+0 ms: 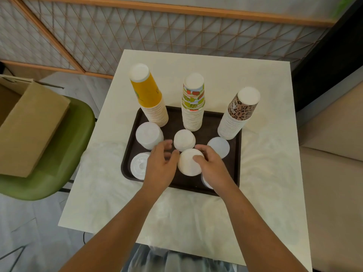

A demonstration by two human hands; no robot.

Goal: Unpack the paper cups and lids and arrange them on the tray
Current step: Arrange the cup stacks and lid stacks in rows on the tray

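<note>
Dark brown tray [172, 122] sits on a white table [196, 213], long side running left-right. Along its far edge are 3 cup stacks, all mouth-down w/ bases up and long axes vertical: yellow stack [149, 95], fruit-print stack [193, 101], leopard-print stack [239, 110]. The wide lens splays them outward. Only each top cup shows its print; below that are just ribbed white rims.

Nearer the person stand short round stacks of white lids, flat faces up: back-left lids [149, 137], centre lids [184, 139], cloudy translucent right lids [219, 147], and front-left lids [139, 167] w/ moulded relief on top. The front-centre lids [188, 163] stand between both hands, near the tray's front edge.

The right grip [212, 165] holds the front-centre lids, thumb on top, fingers curled round the far side. The left grip [161, 165] has its thumb at that stack's left rim. Its fingers are motion-blurred near the centre lids, so whether it's closed on anything can't be told. It also covers part of the front-left lids. One more lid stack [206, 182] is mostly hidden under the right wrist.

At left a cardboard box [29, 124] rests on a green chair [59, 163], both cut off by the frame edge.
</note>
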